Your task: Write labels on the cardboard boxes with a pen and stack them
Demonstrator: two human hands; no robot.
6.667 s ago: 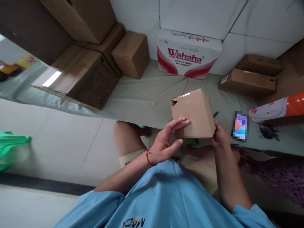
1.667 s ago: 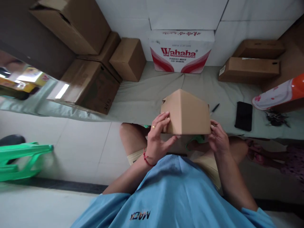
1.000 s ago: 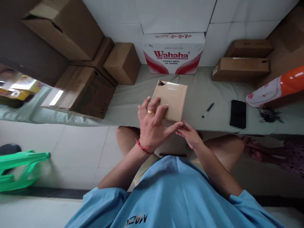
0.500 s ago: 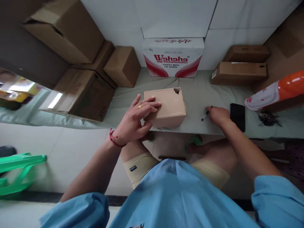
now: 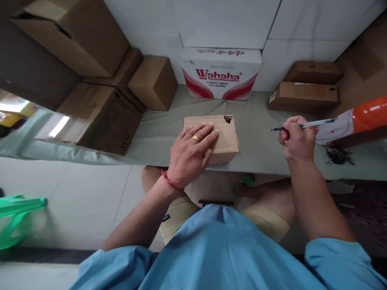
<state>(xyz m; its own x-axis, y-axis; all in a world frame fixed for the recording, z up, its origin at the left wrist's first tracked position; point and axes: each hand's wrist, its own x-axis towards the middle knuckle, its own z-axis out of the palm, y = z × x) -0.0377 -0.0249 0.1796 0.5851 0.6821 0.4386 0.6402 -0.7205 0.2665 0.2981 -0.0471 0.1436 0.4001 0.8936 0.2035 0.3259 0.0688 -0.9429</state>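
A small cardboard box [image 5: 225, 135] with a torn hole near its far right corner rests at the front edge of the cloth-covered table [image 5: 254, 133]. My left hand [image 5: 193, 149] lies flat on its top, fingers stretched out, with a gold ring and a red string bracelet. Off to the right of the box, my right hand [image 5: 298, 139] is closed around a pen [image 5: 320, 123], held above the table. The pen's dark tip points left and its clear end sticks out to the right.
A white and red Wahaha carton [image 5: 220, 74] stands against the wall. Brown boxes [image 5: 102, 117] are stacked at left, two slim boxes [image 5: 305, 94] at back right. At right lie an orange and white package [image 5: 356, 121] and keys [image 5: 338, 153]. A green stool [image 5: 21, 217] is on the floor.
My right hand has lifted the pen off the table and turned it level. My left hand has slid right and forward, further onto the box top. The black phone is now hidden behind my right hand.
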